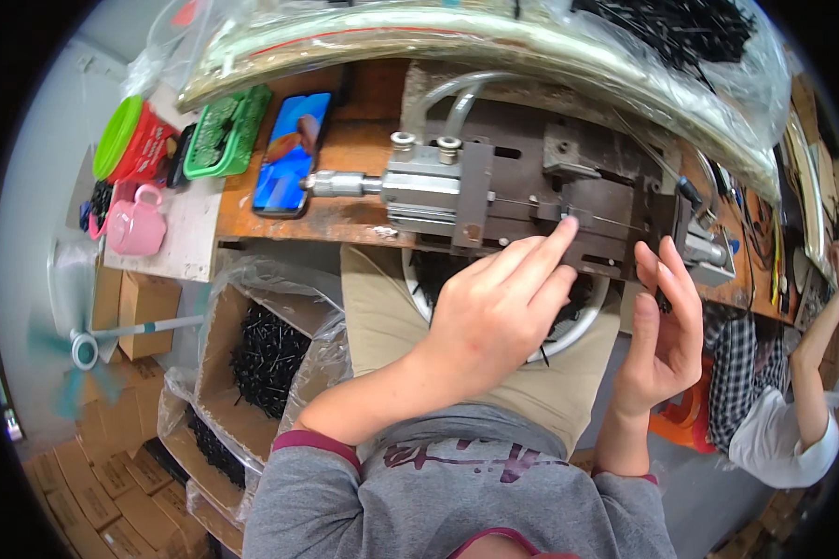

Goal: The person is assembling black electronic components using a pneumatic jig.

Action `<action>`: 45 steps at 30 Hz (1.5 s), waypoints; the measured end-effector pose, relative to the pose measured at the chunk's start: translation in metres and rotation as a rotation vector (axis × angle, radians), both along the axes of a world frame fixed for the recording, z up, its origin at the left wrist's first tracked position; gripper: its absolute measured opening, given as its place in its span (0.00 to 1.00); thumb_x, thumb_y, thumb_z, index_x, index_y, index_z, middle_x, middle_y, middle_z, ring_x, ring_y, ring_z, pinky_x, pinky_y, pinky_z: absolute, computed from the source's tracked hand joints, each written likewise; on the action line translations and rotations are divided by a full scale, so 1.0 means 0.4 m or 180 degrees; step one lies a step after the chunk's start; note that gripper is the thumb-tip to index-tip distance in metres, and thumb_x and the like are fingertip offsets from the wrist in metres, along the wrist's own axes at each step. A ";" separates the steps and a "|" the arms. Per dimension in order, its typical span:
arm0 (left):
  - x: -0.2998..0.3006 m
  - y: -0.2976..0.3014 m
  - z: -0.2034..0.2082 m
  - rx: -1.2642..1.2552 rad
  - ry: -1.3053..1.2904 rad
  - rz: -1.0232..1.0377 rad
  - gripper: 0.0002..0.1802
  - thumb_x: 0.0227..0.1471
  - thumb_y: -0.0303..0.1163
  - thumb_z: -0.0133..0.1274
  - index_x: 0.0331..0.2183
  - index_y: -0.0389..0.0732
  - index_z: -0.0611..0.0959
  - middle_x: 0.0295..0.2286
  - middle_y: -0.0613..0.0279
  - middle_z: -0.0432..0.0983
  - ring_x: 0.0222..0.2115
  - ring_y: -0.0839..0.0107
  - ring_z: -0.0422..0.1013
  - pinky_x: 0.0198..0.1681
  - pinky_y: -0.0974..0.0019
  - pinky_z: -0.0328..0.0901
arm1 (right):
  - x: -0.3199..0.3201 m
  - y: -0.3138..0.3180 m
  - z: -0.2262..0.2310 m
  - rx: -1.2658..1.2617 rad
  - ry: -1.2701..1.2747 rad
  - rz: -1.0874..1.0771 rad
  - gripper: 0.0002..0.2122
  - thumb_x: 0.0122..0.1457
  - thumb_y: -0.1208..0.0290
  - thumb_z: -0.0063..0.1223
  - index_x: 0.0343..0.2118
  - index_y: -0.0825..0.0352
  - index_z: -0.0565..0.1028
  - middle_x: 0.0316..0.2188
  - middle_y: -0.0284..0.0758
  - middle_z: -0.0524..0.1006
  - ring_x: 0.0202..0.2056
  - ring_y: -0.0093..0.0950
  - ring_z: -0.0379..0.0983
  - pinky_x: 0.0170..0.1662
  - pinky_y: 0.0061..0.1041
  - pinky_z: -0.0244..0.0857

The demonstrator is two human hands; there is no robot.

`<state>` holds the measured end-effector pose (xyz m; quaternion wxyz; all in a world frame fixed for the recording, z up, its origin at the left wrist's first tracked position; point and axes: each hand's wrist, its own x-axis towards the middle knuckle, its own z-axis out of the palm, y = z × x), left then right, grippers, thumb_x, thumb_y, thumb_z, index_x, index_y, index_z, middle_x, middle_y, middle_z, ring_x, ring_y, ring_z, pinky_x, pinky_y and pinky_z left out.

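My left hand (pixel 503 303) reaches over the near edge of a metal bench fixture (pixel 508 210). Its index finger is stretched out, the tip touching a small block (pixel 566 212) at the fixture's middle, with a thin rod running across there. The thumb is hidden below the palm, and I see nothing held. My right hand (pixel 664 340) is by the fixture's right end, palm turned inward, thumb and half-bent fingers apart with nothing visible between them. A silver air cylinder (pixel 422 191) with clear hoses (pixel 457 104) forms the fixture's left side.
A phone (pixel 292 154), a green basket (pixel 227 132) and a pink cup (pixel 137 222) lie to the left. Cardboard boxes of black strips (pixel 268 359) stand below, near a fan (pixel 84 350). A round container rim (pixel 583 326) rests at my lap. Another person (pixel 792 419) sits at right.
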<state>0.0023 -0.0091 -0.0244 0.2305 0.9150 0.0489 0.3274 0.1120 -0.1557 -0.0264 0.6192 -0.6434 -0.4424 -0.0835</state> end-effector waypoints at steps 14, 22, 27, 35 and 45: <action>0.030 0.017 0.010 0.0519 0.0658 -0.0048 0.16 0.36 0.30 0.68 0.33 0.40 0.84 0.51 0.55 0.76 0.20 0.67 0.75 0.27 0.68 0.70 | 0.020 -0.037 0.061 0.0030 0.0494 0.0178 0.18 0.50 0.87 0.62 0.44 0.74 0.73 0.57 0.58 0.66 0.46 0.42 0.79 0.48 0.32 0.74; 0.223 0.209 0.225 0.0658 -0.0857 -0.0177 0.09 0.46 0.25 0.66 0.33 0.36 0.86 0.33 0.58 0.83 0.29 0.72 0.79 0.31 0.73 0.73 | 0.026 -0.022 0.034 -0.1440 -0.0781 0.0222 0.14 0.48 0.84 0.63 0.39 0.72 0.74 0.54 0.49 0.73 0.44 0.40 0.78 0.47 0.31 0.74; 0.419 0.350 0.252 0.0896 -0.0619 -0.0187 0.13 0.46 0.23 0.58 0.38 0.35 0.85 0.35 0.47 0.81 0.38 0.50 0.77 0.45 0.56 0.70 | 0.020 0.028 0.019 -0.2055 -0.1637 0.0289 0.12 0.47 0.79 0.58 0.36 0.69 0.73 0.54 0.46 0.74 0.25 0.28 0.75 0.30 0.25 0.71; 0.380 0.312 0.306 -0.0268 0.0189 -0.0319 0.13 0.48 0.26 0.61 0.38 0.33 0.86 0.32 0.48 0.83 0.34 0.61 0.80 0.39 0.64 0.73 | 0.026 0.044 0.039 -0.2640 -0.1839 0.0145 0.15 0.47 0.74 0.67 0.36 0.66 0.73 0.54 0.40 0.76 0.21 0.31 0.74 0.26 0.25 0.69; 0.088 0.170 0.265 -0.0590 -0.0334 -0.0471 0.13 0.39 0.22 0.68 0.33 0.38 0.87 0.46 0.55 0.79 0.34 0.75 0.77 0.35 0.74 0.74 | 0.301 0.167 0.304 -0.1267 -0.2294 -0.0837 0.09 0.53 0.74 0.63 0.39 0.63 0.81 0.33 0.28 0.82 0.24 0.15 0.71 0.25 0.17 0.61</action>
